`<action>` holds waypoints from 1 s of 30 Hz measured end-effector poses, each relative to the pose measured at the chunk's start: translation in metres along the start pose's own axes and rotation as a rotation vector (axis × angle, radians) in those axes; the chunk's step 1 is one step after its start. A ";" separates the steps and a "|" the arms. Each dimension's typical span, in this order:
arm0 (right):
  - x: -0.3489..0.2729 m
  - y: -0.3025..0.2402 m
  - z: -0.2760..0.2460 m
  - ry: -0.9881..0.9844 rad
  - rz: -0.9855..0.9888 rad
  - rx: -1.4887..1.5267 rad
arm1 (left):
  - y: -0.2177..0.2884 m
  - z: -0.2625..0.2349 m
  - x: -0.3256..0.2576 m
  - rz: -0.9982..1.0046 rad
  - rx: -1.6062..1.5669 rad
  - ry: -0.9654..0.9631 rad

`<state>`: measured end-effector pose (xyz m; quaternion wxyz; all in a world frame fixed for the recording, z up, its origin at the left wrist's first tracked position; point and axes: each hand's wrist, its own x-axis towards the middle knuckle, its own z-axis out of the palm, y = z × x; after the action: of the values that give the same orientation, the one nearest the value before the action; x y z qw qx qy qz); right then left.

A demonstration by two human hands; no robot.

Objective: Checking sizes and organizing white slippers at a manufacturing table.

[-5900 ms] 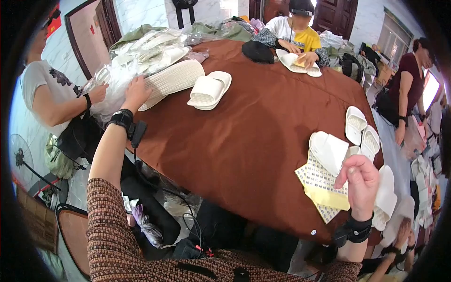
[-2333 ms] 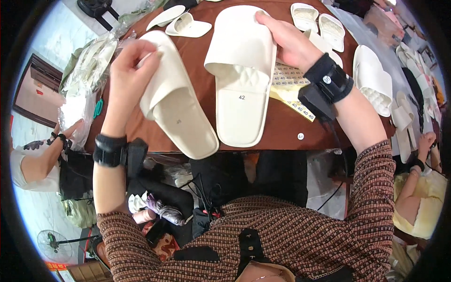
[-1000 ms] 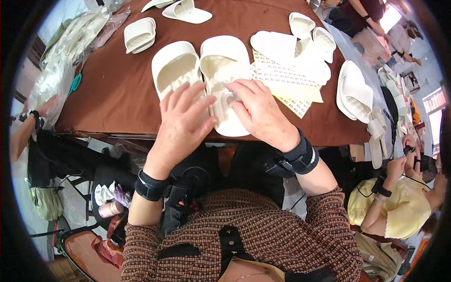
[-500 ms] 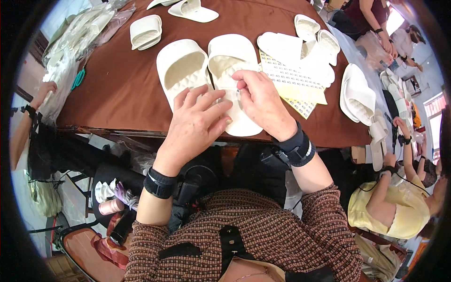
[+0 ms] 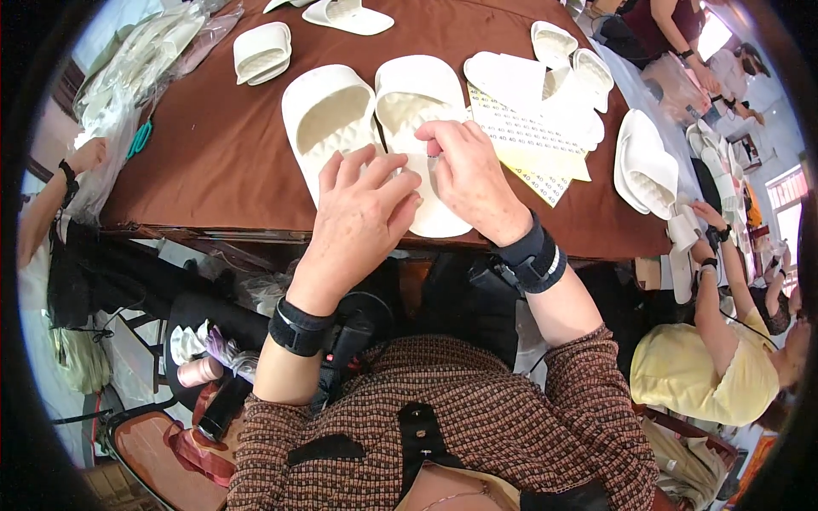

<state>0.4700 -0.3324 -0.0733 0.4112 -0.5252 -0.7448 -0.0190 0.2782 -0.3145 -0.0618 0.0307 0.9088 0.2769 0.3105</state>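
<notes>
Two white slippers lie side by side at the near table edge, toes pointing away. Over the heel of the left slipper [image 5: 331, 111] hovers my left hand [image 5: 362, 204], fingers bent and apart, holding nothing. My right hand [image 5: 473, 179] rests on the footbed of the right slipper [image 5: 419, 94], index finger curled toward the thumb. A small dark mark shows between those fingertips; whether it is a sticker held or stuck on the footbed I cannot tell. Just right of this hand lie sheets of small printed stickers [image 5: 545, 136], white and yellow, partly over other slippers.
More white slippers lie on the brown-covered table [image 5: 204, 162], with pairs at the right edge [image 5: 645, 166] and far left [image 5: 262, 53]. Teal scissors [image 5: 140, 138] lie near plastic bags [image 5: 136, 77]. Another person's hand [image 5: 85, 156] is at the left; a person in yellow [image 5: 699, 366] works at the right.
The view has shifted slightly, so the table sits a little higher. My left fingers are slightly more spread; my right hand stays at the slipper. The person in yellow has moved their arms.
</notes>
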 end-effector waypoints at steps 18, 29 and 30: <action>0.000 0.001 0.003 0.039 0.004 0.004 | -0.001 0.005 -0.001 -0.012 0.015 0.018; 0.001 0.001 0.002 0.026 0.022 0.023 | 0.000 0.003 -0.001 -0.001 0.026 0.007; 0.002 0.001 0.002 0.022 0.034 0.037 | 0.000 0.003 -0.001 -0.004 0.027 0.009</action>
<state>0.4693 -0.3302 -0.0736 0.4291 -0.5299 -0.7315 -0.0042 0.2794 -0.3142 -0.0650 0.0177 0.9072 0.2828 0.3110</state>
